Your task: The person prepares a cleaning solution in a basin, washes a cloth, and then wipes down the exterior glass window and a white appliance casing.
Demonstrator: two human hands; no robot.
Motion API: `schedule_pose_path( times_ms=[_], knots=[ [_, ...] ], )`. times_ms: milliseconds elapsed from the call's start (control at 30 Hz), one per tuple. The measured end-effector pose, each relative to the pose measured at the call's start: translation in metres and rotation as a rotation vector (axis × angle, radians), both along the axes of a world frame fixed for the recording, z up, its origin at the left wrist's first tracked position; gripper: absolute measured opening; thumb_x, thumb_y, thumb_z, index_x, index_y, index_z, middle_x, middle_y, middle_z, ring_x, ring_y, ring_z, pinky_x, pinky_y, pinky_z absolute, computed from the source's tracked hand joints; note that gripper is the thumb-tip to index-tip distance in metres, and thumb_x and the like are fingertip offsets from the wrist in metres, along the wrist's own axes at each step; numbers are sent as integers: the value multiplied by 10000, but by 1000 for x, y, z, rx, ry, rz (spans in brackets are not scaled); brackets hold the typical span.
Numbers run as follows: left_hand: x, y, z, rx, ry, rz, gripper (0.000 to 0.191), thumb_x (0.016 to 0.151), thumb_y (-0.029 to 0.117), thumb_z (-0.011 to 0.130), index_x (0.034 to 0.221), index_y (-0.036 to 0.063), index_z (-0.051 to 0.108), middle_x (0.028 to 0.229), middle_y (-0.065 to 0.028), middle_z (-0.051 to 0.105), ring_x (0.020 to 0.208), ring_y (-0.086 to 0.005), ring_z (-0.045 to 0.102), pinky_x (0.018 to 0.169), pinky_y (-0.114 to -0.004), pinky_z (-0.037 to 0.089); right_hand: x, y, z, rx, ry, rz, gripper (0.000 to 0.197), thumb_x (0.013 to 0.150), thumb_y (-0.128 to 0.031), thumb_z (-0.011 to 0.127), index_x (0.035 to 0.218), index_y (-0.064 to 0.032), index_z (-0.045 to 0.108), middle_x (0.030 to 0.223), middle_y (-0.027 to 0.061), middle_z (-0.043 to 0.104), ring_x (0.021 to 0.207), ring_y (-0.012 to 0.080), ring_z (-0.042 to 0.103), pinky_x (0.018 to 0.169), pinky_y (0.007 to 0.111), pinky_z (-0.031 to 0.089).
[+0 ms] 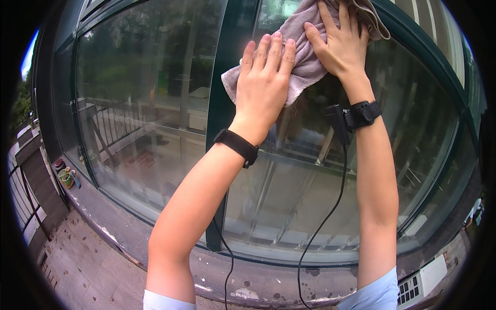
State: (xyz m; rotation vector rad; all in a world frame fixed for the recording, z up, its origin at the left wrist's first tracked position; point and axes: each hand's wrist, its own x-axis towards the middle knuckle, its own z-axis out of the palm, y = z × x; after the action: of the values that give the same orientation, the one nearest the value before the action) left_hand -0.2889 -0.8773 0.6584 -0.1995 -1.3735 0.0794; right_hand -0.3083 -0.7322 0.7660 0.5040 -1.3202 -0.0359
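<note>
A mauve-grey towel-like cloth (308,75) lies bunched against the upper part of a glass window pane (286,193). My left hand (263,83) rests flat on the cloth's lower left part, fingers slightly apart and pointing up. Higher and to the right, my right hand (345,48) presses the same cloth to the glass with its fingers spread. The cloth's top edge and the right fingertips run to the picture's upper rim. Dark green window frame (221,77) stands upright behind the left hand and the cloth.
Black cables (337,201) hang from the wrist straps. A worn stone sill (240,281) runs below the glass. Small potted plants (66,178) stand on its left end, near a railing (29,197). At lower right is a white outdoor unit (422,283); a person (473,211) shows at the right rim.
</note>
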Motion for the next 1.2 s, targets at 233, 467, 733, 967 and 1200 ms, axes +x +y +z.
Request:
schedule_pose_path(
  times_ms=[233, 467, 733, 967, 1200],
  knots=[
    [7, -20, -64, 114, -161, -173, 608, 861, 154, 584, 1399, -6, 351, 1452, -197, 349, 1379, -331, 290, 1120, -450, 235, 10, -72, 0, 247, -7, 128, 598, 844, -390, 502, 1360, -93, 461, 1426, 240, 361, 1324, 374, 335, 1114, 478, 192],
    [13, -35, -129, 141, -247, -108, 596, 806, 108, 608, 1353, -9, 402, 1407, -209, 387, 1340, -354, 337, 1098, -465, 273, 12, -116, -55, 676, -36, 390, 365, 682, -124, 595, 1045, -100, 624, 1259, 63, 544, 1192, 294, 467, 1010, 424, 355],
    [46, -65, -180, -20, -255, -40, 461, 758, 107, 626, 1210, 115, 533, 1242, -108, 517, 1126, -259, 498, 923, -392, 368, 18, -106, -117, 768, -248, 315, 434, 697, -200, 610, 1131, -200, 619, 1173, 101, 580, 1055, 266, 563, 983, 431, 386],
    [56, -79, -63, 42, -145, -237, 401, 817, 92, 620, 1210, 59, 550, 1249, -152, 532, 1138, -312, 515, 927, -405, 404, 19, -130, 29, 390, -28, 106, 509, 774, -316, 565, 1243, -119, 539, 1438, 233, 340, 1353, 374, 295, 1118, 487, 199],
    [53, -81, -87, -3, -254, -340, 226, 786, 84, 637, 1003, 34, 599, 1012, -130, 566, 946, -302, 550, 797, -387, 452, 17, -118, -28, 470, -123, 141, 542, 775, -328, 574, 1265, -107, 509, 1425, 251, 326, 1345, 418, 264, 1118, 522, 173]
  ],
)
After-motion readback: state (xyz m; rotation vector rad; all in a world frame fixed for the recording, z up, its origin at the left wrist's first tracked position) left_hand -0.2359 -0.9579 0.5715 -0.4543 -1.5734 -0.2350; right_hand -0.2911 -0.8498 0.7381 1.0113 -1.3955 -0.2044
